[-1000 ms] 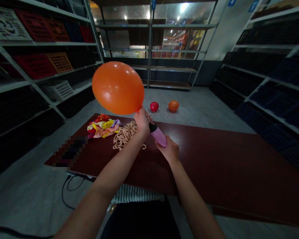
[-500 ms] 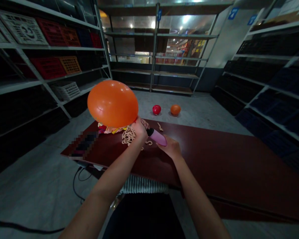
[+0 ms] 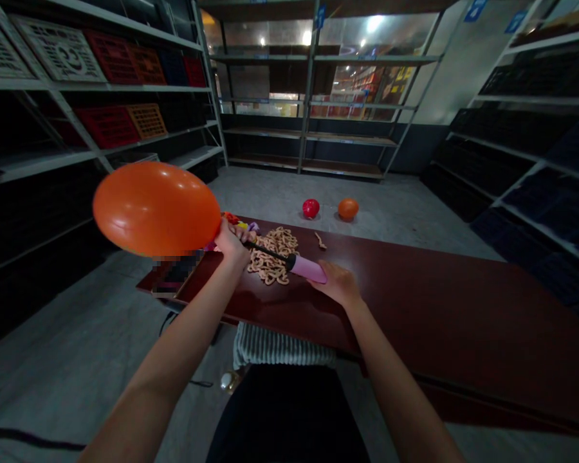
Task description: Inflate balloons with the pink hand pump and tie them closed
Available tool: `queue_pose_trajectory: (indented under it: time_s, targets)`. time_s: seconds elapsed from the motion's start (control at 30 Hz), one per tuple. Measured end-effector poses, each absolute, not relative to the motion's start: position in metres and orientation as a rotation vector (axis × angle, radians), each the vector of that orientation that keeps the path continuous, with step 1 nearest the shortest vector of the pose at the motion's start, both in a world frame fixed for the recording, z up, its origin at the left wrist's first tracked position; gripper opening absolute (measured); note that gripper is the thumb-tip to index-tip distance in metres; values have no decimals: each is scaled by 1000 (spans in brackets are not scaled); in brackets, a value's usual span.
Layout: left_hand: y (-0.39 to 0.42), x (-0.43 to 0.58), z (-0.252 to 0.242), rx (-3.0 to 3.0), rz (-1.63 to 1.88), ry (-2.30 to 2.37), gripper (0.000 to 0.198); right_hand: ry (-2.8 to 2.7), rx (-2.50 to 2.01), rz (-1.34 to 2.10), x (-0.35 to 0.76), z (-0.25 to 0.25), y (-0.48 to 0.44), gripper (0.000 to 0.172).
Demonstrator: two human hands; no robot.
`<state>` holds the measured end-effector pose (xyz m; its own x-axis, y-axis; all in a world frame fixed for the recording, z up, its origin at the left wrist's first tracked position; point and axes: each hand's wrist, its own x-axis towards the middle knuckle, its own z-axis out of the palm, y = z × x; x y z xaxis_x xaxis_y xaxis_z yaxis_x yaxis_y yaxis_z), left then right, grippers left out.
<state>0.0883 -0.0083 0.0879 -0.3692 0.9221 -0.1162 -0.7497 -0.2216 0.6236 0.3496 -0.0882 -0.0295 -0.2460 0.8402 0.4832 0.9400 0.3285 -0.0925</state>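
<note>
A large orange balloon point(image 3: 157, 207) fills the left-centre of the frame, swollen into a smooth, glossy oval with spots of light on its skin. Your left hand point(image 3: 234, 241), near the centre, has its fingers closed about the balloon's neck; whether the neck sits on a nozzle is hidden by your hand. Your right hand point(image 3: 338, 283), just right of centre, grips the lilac barrel of a hand pump point(image 3: 309, 268), smooth and tube-shaped. Its thin, straight black rod shows between your two hands, so the pump looks drawn out.

The filling appears well advanced, as the balloon is round and taut, but no knot can be seen. Two smaller round ones, a speckled red balloon point(image 3: 311, 208) and a small orange balloon point(image 3: 348, 209), lie on the grey floor in the upper centre and seem finished. Limp pieces remain: a heap of curled beige strands point(image 3: 273, 254) at mid-frame, one loose strand point(image 3: 320, 241) to its right, and a crumpled multicoloured pile point(image 3: 229, 218), partly hidden by your left hand and the balloon. All rest on the dark red-brown tabletop point(image 3: 439, 289), which has a dull sheen.
</note>
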Motion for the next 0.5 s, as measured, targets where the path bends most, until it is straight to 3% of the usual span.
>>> queue_pose_trajectory:
  time_s: [0.27, 0.5]
  targets:
    - [9, 100, 131, 458, 1972, 695, 50, -1981, -1510, -247, 354, -32, -81, 41]
    - [42, 173, 122, 528, 1910, 683, 52, -1779, -1682, -254, 362, -38, -74, 38]
